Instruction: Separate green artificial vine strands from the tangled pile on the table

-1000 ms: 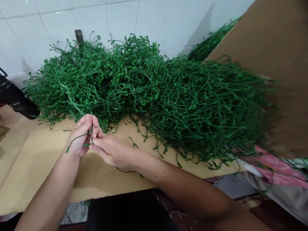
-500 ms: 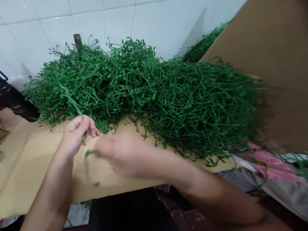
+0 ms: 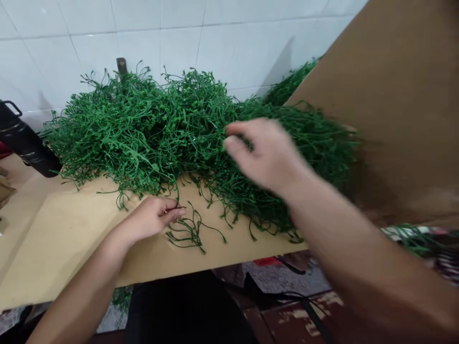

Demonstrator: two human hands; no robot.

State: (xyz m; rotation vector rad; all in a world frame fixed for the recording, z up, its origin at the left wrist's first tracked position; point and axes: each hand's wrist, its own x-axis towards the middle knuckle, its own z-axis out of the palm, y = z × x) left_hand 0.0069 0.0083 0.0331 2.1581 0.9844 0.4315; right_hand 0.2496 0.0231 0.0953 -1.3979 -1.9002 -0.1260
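Observation:
My left hand is closed in a pinch on a thin green artificial plant stem, which rises from the fingertips toward the pile. Beside those fingertips, a small bunch of loose stems lies spread on the brown board. Over the right part of the big green pile is my right hand, slightly blurred. Its thumb and forefinger are a little apart, with green showing between them and nothing visibly held. The pile's stems are tangled, with small forked tips, and my right hand and forearm cover some of them.
A black bottle leans at the left. The brown board ends at its front edge above my dark-clothed lap. A large cardboard sheet stands at the right, with more greenery behind it. White tiles form the back wall.
My right hand has moved from beside my left hand up and right, over the pile. My left hand has shifted right and lower. Loose stems now show on the board beside it.

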